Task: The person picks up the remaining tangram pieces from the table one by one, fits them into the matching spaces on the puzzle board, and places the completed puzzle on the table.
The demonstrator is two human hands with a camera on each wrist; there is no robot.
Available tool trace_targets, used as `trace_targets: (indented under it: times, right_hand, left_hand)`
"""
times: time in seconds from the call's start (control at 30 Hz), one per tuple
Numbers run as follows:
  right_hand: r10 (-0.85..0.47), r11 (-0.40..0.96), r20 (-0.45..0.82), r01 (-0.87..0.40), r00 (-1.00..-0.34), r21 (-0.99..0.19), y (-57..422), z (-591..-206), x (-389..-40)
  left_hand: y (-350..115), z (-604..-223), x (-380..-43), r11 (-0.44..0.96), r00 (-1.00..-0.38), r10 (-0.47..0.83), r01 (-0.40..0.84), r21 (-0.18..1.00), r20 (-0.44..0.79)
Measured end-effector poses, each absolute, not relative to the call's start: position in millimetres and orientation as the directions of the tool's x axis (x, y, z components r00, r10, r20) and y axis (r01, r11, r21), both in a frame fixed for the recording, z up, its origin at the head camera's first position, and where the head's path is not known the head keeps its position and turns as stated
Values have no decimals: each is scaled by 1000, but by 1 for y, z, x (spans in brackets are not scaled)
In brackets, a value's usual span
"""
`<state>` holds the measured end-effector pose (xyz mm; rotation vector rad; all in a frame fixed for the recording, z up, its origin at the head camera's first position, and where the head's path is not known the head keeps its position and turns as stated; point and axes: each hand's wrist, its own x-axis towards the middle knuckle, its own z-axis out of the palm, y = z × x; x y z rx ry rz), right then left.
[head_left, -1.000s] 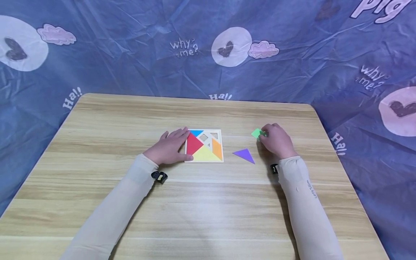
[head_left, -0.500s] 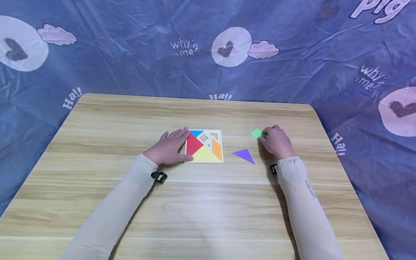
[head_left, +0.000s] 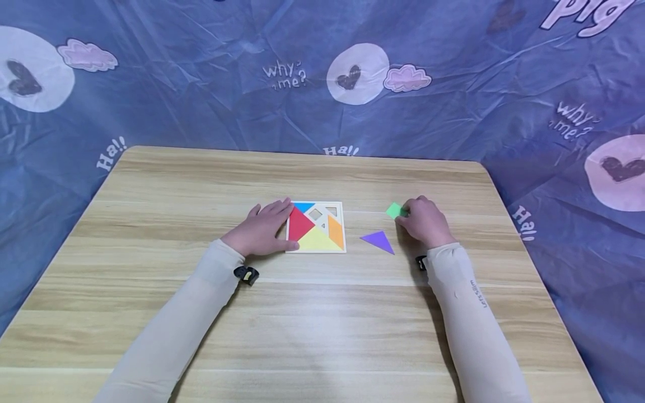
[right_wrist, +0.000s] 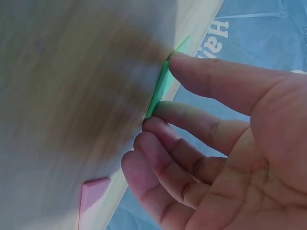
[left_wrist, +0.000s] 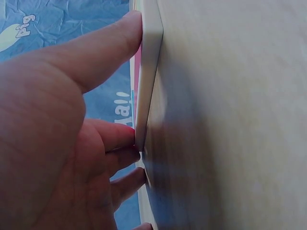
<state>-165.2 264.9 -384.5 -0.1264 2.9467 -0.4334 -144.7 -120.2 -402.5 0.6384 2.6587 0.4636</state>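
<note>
My left hand [head_left: 262, 228] rests along the left edge of a tangram board [head_left: 344, 229], thumb at its near corner and fingertips at its far corner. The fingers are mostly straight. In the left wrist view, the thumb [left_wrist: 112, 45] touches the pale board edge [left_wrist: 152, 36]. Red [head_left: 300, 223], yellow [head_left: 317, 240], blue [head_left: 304, 206] and orange [head_left: 336, 232] pieces sit in the board beside bare recesses. Right of it, my right hand [head_left: 427, 221] pinches a green diamond-shaped piece [head_left: 393, 211] between thumb and fingers, close over the table; the hand covers part of it.
A purple triangle [head_left: 379, 241] lies between the board and my right hand. In the right wrist view, a pink piece [right_wrist: 92, 196] lies on the table beyond the fingers. The wooden table [head_left: 302, 324] ends at a blue printed cloth [head_left: 211, 84] behind.
My right hand has shifted slightly left and toward me, carrying the green piece along. The left hand and the board stay in place.
</note>
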Motion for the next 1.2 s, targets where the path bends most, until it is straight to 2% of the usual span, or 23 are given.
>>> trace_targets:
  times: [0.87,1.2]
  right_hand:
    - [-128,947,-171,-69,-977,-313,257,-382,-165]
    - [-202,928,-160,-137,-966,-346,253,-383,-165]
  left_hand:
    - [-122,-397,-145,840,-822,502,388,380,-270]
    - [-121,-394,-144,835,-816,516,410,368,-261]
